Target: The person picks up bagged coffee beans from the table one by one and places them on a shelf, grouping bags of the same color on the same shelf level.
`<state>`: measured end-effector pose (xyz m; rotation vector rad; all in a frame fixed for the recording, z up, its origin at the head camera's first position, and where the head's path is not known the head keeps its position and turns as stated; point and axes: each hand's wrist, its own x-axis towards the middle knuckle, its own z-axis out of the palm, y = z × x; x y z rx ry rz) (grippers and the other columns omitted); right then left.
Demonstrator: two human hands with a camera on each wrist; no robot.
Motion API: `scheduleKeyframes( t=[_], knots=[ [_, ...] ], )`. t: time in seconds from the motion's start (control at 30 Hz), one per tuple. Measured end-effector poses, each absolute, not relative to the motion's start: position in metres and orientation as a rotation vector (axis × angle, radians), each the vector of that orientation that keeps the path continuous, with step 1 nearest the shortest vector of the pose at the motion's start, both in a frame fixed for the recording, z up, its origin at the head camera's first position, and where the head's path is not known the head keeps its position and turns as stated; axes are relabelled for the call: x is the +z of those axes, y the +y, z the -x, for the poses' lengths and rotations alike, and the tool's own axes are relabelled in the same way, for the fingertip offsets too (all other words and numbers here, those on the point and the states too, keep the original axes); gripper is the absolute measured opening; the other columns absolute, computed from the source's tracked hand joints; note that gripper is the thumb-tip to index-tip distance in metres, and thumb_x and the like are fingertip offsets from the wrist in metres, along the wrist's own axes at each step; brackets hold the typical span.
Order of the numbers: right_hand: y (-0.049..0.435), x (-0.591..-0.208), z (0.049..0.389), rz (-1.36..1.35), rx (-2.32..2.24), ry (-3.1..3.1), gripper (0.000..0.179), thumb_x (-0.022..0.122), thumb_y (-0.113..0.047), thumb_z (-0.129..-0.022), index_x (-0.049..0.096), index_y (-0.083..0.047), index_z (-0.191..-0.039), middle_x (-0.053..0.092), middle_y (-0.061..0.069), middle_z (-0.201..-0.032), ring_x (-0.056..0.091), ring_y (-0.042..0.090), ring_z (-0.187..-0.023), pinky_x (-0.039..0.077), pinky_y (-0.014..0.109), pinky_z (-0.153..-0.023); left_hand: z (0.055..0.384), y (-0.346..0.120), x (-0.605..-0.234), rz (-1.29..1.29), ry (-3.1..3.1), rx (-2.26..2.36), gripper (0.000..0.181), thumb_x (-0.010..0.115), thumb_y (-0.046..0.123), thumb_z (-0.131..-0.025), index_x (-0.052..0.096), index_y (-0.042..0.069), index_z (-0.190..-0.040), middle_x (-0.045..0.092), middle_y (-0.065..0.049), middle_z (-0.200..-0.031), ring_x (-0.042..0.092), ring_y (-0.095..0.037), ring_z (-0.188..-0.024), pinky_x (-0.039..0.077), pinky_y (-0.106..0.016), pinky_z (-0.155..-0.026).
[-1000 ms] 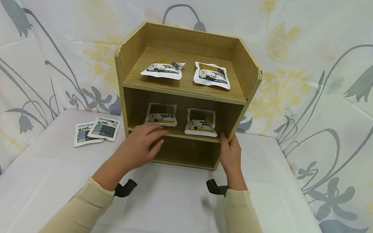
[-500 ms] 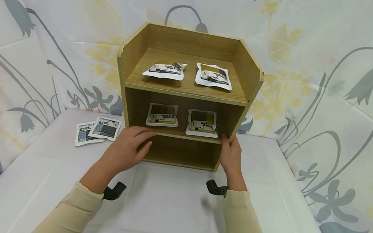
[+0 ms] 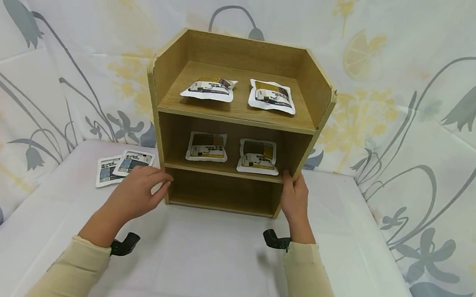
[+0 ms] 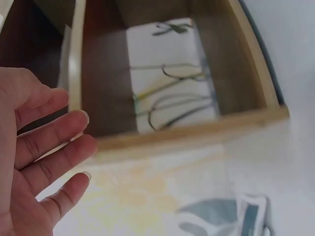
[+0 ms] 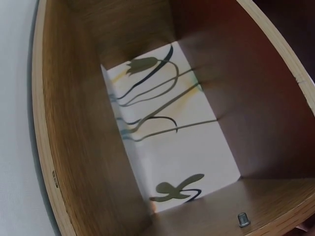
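A small wooden shelf unit [image 3: 236, 119] stands upright at the back of the table. Two white-edged pouches [image 3: 272, 96] lie on its top board, and two more pouches [image 3: 258, 157] rest on the middle board. My right hand [image 3: 295, 199] grips the unit's right side panel at middle-board height, partly hidden behind it. My left hand [image 3: 136, 193] is by the lower left edge, holding nothing. In the left wrist view its fingers [image 4: 54, 140] are spread loosely beside the board edge; whether they touch it I cannot tell. Two flat pouches [image 3: 108, 174] overlap on the table behind the left hand.
A white cloth covers the table [image 3: 210, 260]. Behind it hangs a flower-printed cloth [image 3: 418, 113]. The right wrist view looks into the bottom compartment, where a small metal peg [image 5: 243, 219] sticks out of the side panel.
My left hand has moved left along the middle board's front edge, past the unit's left side. My right hand has stayed in place, and the pouches lie as before.
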<state>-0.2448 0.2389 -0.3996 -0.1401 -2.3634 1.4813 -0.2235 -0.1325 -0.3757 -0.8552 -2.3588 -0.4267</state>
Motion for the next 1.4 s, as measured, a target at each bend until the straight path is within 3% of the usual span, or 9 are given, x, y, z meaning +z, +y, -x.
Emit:
scheduleKeyframes(
  t=[0.27, 0.57, 1.0, 1.4],
  knots=[
    [0.239, -0.402, 0.247, 0.144, 1.473, -2.362, 0.054, 0.034, -0.045, -0.101, 0.043, -0.010, -0.141, 0.052, 0.019, -0.137, 0.052, 0.035, -0.122, 0.045, 0.054, -0.099, 0.233, -0.161, -0.390, 0.733, -2.443, -0.435, 0.012, 0.064, 0.007, -0.085, 0.073, 0.006, -0.093, 0.074, -0.008, -0.089, 0.068, -0.030, -0.089, 0.047, -0.047, -0.080],
    [0.239, -0.402, 0.246, 0.132, 1.481, -2.338, 0.055, 0.034, -0.045, -0.101, 0.044, -0.008, -0.140, 0.052, 0.020, -0.135, 0.053, 0.036, -0.120, 0.045, 0.055, -0.098, 0.249, -0.184, -0.407, 0.608, -2.639, -0.422, 0.020, 0.060, 0.011, -0.089, 0.070, 0.005, -0.105, 0.072, -0.014, -0.105, 0.065, -0.037, -0.103, 0.045, -0.054, -0.083],
    [0.237, -0.401, 0.244, 0.138, 1.499, -2.337, 0.053, 0.035, -0.043, -0.102, 0.043, -0.008, -0.141, 0.052, 0.019, -0.135, 0.053, 0.034, -0.118, 0.045, 0.053, -0.098, 0.271, -0.205, -0.426, 0.481, -2.946, -0.398, 0.037, 0.057, 0.016, -0.092, 0.059, 0.002, -0.126, 0.057, -0.026, -0.130, 0.052, -0.047, -0.119, 0.041, -0.061, -0.100],
    [0.237, -0.403, 0.245, 0.138, 1.502, -2.316, 0.053, 0.035, -0.043, -0.102, 0.044, -0.009, -0.141, 0.053, 0.019, -0.135, 0.053, 0.034, -0.119, 0.045, 0.054, -0.098, 0.291, -0.219, -0.449, 0.469, -2.946, -0.433, 0.045, 0.055, 0.013, -0.089, 0.053, -0.002, -0.132, 0.048, -0.031, -0.135, 0.044, -0.050, -0.126, 0.034, -0.064, -0.106]
  ],
)
